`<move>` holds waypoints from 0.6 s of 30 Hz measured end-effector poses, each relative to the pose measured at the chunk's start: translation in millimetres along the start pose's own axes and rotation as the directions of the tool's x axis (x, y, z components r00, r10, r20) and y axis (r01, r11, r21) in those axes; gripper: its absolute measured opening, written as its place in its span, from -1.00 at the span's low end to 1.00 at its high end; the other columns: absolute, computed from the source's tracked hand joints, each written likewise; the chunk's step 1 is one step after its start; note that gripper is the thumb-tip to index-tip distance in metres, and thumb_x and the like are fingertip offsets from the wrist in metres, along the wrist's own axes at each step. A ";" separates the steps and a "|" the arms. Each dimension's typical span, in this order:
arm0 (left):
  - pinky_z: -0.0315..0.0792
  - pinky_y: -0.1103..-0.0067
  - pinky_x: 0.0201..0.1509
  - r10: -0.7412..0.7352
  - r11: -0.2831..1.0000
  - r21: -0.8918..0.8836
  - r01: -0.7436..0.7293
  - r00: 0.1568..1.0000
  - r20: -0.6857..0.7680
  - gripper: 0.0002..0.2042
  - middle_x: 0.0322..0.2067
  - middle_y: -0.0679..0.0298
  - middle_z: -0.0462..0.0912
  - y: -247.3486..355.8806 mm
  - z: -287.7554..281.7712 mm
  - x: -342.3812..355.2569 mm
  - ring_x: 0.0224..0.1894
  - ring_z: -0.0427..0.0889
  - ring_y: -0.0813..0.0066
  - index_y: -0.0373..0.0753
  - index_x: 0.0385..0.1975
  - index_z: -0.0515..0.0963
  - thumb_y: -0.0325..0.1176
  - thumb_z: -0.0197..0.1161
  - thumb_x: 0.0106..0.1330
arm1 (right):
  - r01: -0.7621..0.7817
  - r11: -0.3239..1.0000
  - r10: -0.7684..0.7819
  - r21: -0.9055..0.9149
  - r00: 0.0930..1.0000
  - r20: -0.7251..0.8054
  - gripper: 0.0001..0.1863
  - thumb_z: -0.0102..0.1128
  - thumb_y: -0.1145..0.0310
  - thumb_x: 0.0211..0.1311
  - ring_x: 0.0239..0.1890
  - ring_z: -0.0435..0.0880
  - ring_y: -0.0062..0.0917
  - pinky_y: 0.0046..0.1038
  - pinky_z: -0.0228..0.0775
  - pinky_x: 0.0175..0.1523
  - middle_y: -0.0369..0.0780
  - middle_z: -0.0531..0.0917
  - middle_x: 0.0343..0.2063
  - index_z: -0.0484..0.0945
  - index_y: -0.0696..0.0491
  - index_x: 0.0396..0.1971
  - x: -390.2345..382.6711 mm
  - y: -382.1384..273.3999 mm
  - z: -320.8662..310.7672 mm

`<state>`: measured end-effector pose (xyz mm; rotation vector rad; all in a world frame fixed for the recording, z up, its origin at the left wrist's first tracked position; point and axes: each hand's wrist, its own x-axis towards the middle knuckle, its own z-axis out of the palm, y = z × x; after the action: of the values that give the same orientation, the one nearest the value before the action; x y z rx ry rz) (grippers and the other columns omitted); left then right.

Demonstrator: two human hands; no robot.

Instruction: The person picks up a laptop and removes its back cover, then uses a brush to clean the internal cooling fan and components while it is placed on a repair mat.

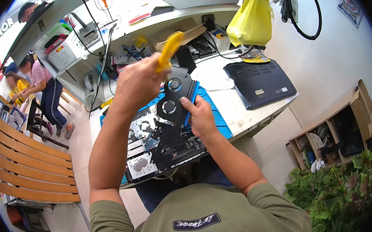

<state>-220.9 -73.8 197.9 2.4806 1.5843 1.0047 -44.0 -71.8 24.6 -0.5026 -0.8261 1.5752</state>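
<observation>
An opened laptop lies in front of me with its inner boards, hard drive and battery showing. Over its right part is a black cooling unit with two round fans. My right hand pinches the right edge of this fan unit, thumb on top and fingers beneath. Raised above the laptop, my left hand is closed round a yellow tool. Motion smears the tool, so its exact kind is unclear. A blue work mat shows under the laptop.
A black laptop bottom cover lies at the right of the white workbench. A yellow plastic bag hangs above it. Cables and tools crowd the shelf behind. A wooden bench and people stand left; a cardboard rack and leafy plants are right.
</observation>
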 end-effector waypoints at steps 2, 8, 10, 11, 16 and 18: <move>0.67 0.25 0.11 -0.051 0.968 -0.251 0.026 0.995 -0.091 -0.70 -0.09 0.10 0.84 1.3 -4.5 -5.8 0.00 0.84 0.10 -0.16 0.11 0.71 -0.29 0.43 0.44 | -0.031 0.999 0.029 -0.043 0.999 -0.031 -0.70 0.27 0.46 0.58 -0.04 0.78 -0.57 -0.45 0.73 0.09 -0.17 0.76 0.01 0.57 0.23 0.19 -7.4 2.5 2.2; 0.66 0.27 0.13 0.197 0.977 -0.057 -0.204 0.975 -0.105 -0.78 -0.06 0.14 0.84 -11.6 7.2 3.5 -0.04 0.83 0.10 -0.10 0.03 0.75 -0.33 0.43 0.42 | -0.062 0.998 0.062 0.016 0.998 -0.003 -0.74 0.26 0.43 0.59 -0.12 0.82 -0.53 -0.38 0.80 0.03 -0.16 0.77 -0.06 0.58 0.23 0.13 0.0 -6.9 0.0; 0.68 0.30 0.13 0.226 0.966 -0.139 -0.218 0.973 0.042 -0.80 -0.07 0.15 0.84 -12.1 4.1 2.3 -0.03 0.83 0.11 -0.09 0.01 0.76 -0.36 0.42 0.43 | -0.085 0.996 0.085 0.029 0.996 -0.009 -0.75 0.25 0.43 0.60 -0.14 0.83 -0.52 -0.35 0.83 -0.01 -0.16 0.78 -0.08 0.58 0.23 0.12 0.9 -9.8 -1.1; 0.70 0.32 0.12 0.268 0.963 -0.025 -0.268 0.944 0.192 -0.79 -0.07 0.16 0.85 -17.7 5.3 4.3 -0.02 0.83 0.12 -0.08 0.02 0.76 -0.37 0.41 0.44 | -0.113 0.992 0.113 0.061 0.994 -0.006 -0.76 0.24 0.43 0.60 -0.16 0.84 -0.51 -0.35 0.84 -0.04 -0.15 0.79 -0.09 0.59 0.22 0.11 3.4 -12.0 -0.1; 0.71 0.45 0.00 0.199 0.976 -0.056 -0.210 0.967 -0.159 -0.77 -0.07 0.19 0.86 -25.1 -0.2 9.4 -0.07 0.87 0.28 -0.12 0.05 0.79 -0.38 0.43 0.44 | -0.109 0.994 0.110 0.020 0.992 -0.055 -0.78 0.22 0.42 0.61 -0.21 0.87 -0.45 -0.35 0.87 -0.17 -0.12 0.79 -0.11 0.59 0.22 0.08 -0.1 -16.3 2.1; 0.70 0.45 0.01 0.241 0.956 -0.137 -0.261 0.960 -0.145 -0.78 -0.08 0.19 0.86 -12.6 -1.0 7.0 -0.07 0.87 0.29 -0.14 0.04 0.79 -0.36 0.43 0.45 | -0.120 0.991 0.122 0.056 0.992 -0.044 -0.78 0.21 0.43 0.60 -0.18 0.87 -0.45 -0.34 0.87 -0.13 -0.12 0.79 -0.11 0.59 0.23 0.08 1.0 -15.5 -4.7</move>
<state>-229.7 -62.2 197.8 2.6005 1.1814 1.2881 -30.4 -69.5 33.2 -0.5582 -0.7275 1.6856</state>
